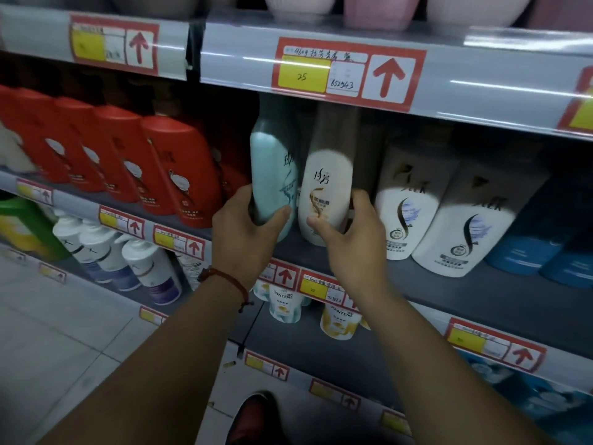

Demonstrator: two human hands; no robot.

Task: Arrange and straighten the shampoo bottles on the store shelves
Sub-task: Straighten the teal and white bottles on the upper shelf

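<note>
Shampoo bottles: teal bottle and cream bottle side by side near front edge of shelf, lower bodies clasped by left hand and right hand respectively. Rigid glossy plastic, probably full and heavy; best gripped low, around the body.

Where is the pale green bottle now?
In the head view, the pale green bottle is at the middle shelf, gripped by the left hand, between the red bottles and the gold-marked white bottle.
</note>
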